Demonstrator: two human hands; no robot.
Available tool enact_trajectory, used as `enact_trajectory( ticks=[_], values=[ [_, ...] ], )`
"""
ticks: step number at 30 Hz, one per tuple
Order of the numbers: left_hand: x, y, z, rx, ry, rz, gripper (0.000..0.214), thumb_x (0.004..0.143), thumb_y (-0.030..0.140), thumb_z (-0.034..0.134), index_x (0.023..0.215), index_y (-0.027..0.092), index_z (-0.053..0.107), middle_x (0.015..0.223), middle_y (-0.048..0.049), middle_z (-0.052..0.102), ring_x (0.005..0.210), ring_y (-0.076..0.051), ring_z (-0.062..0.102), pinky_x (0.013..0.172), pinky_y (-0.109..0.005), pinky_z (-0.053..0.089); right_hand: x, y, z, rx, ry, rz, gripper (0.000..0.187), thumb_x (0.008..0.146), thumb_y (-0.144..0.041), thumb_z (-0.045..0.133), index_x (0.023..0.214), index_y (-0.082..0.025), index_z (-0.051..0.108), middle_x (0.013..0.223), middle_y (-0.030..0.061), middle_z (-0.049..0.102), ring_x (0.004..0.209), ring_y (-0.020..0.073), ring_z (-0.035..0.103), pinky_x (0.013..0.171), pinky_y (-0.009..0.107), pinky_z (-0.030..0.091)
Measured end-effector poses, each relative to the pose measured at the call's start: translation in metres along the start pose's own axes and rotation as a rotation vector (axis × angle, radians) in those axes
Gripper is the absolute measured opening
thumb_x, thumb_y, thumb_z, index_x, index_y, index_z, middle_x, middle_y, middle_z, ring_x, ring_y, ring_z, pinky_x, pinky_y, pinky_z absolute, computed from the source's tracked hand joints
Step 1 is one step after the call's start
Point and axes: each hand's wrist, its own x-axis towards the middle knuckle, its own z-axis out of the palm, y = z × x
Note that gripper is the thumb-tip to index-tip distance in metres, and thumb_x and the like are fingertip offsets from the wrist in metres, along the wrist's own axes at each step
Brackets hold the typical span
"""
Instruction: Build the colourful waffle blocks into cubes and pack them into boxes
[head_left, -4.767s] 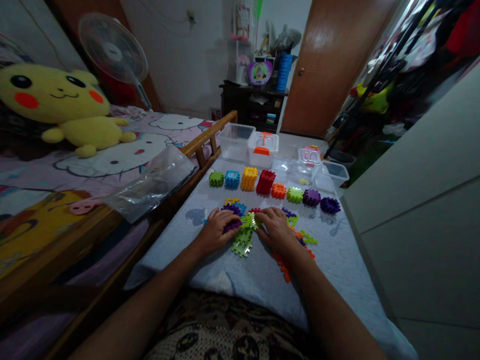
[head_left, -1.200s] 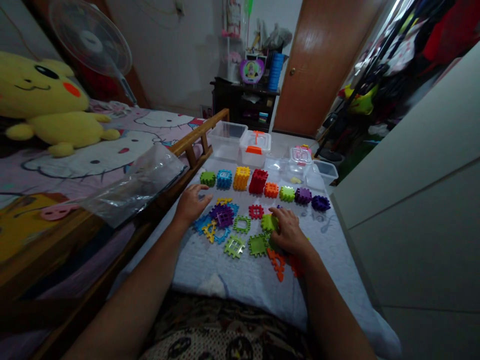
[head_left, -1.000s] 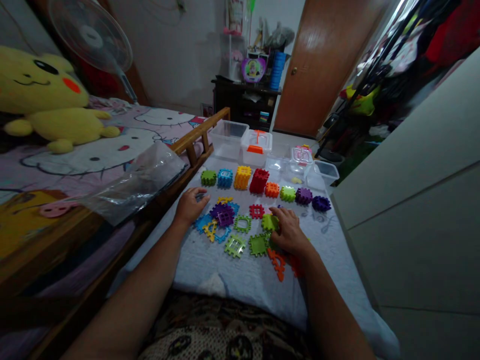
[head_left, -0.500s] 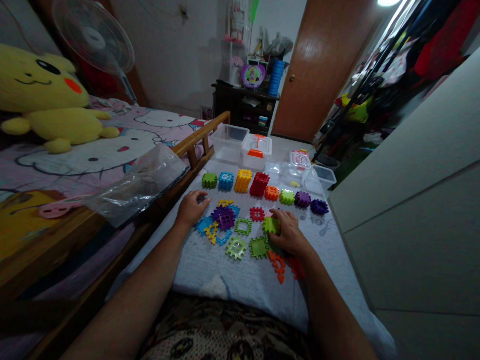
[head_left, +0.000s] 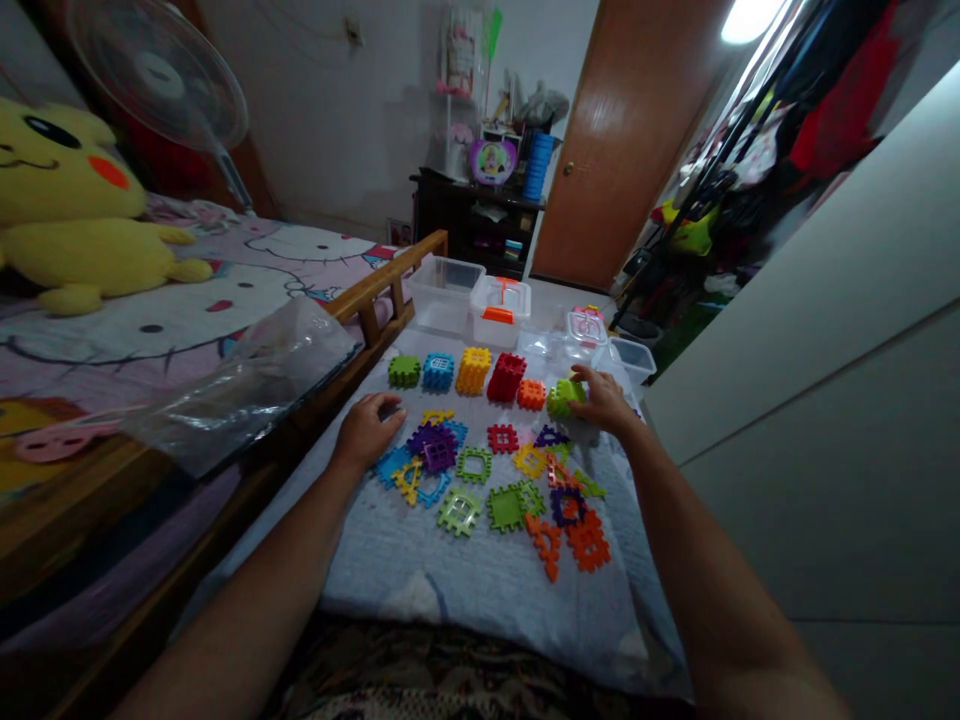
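Several flat interlocking plastic tiles in many colours lie spread on a pale cloth-covered surface. Behind them stands a row of built cubes: green, blue, yellow, red and orange. My right hand reaches to the row's right end, fingers curled on a light green cube. My left hand rests palm down, fingers loosely spread, beside the blue and purple tiles and holds nothing.
Clear plastic boxes and one with an orange latch stand behind the cubes. A wooden bed rail, a crumpled clear bag, a yellow plush toy and a fan are left. A pale cabinet is right.
My right hand left the loose tiles in the middle and moved forward and right to the green cube in the row. The left hand stayed in place. The camera shifted slightly.
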Motion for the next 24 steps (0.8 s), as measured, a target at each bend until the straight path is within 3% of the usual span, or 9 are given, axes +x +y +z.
enact_trajectory(
  ticks=[7, 16, 20, 24],
  values=[
    [0.001, -0.001, 0.001, 0.017, 0.017, 0.021, 0.035, 0.076, 0.046, 0.054, 0.093, 0.019, 0.066, 0.099, -0.0094, 0.069, 0.092, -0.025, 0.065, 0.092, -0.038, 0.051, 0.012, 0.012, 0.015, -0.046, -0.023, -0.058, 0.062, 0.070, -0.022, 0.066, 0.130, -0.022, 0.054, 0.119, 0.0095, 0.068, 0.108, 0.0310, 0.056, 0.094, 0.047, 0.038],
    [0.000, -0.001, 0.001, 0.040, 0.002, 0.026, 0.034, 0.076, 0.045, 0.054, 0.093, 0.019, 0.067, 0.100, -0.0097, 0.069, 0.094, -0.026, 0.065, 0.093, -0.040, 0.051, 0.006, 0.009, 0.016, -0.044, -0.034, -0.035, 0.063, 0.069, -0.024, 0.067, 0.130, -0.023, 0.054, 0.122, 0.0099, 0.067, 0.116, 0.0365, 0.052, 0.098, 0.053, 0.036],
    [0.000, 0.000, 0.000, 0.020, 0.002, 0.033, 0.036, 0.077, 0.048, 0.054, 0.094, 0.018, 0.067, 0.101, -0.0101, 0.069, 0.096, -0.026, 0.065, 0.093, -0.039, 0.051, -0.007, 0.002, 0.004, -0.022, 0.069, -0.072, 0.062, 0.071, -0.027, 0.068, 0.130, -0.022, 0.054, 0.129, 0.0128, 0.063, 0.123, 0.0384, 0.049, 0.102, 0.055, 0.035],
    [-0.002, 0.010, -0.002, -0.041, -0.040, 0.112, 0.039, 0.081, 0.052, 0.053, 0.095, 0.019, 0.067, 0.105, -0.0095, 0.068, 0.101, -0.026, 0.064, 0.096, -0.039, 0.049, -0.038, -0.009, -0.008, 0.092, 0.091, -0.137, 0.054, 0.076, -0.028, 0.064, 0.128, -0.018, 0.055, 0.123, 0.0140, 0.065, 0.116, 0.0323, 0.057, 0.099, 0.050, 0.042]
  ],
)
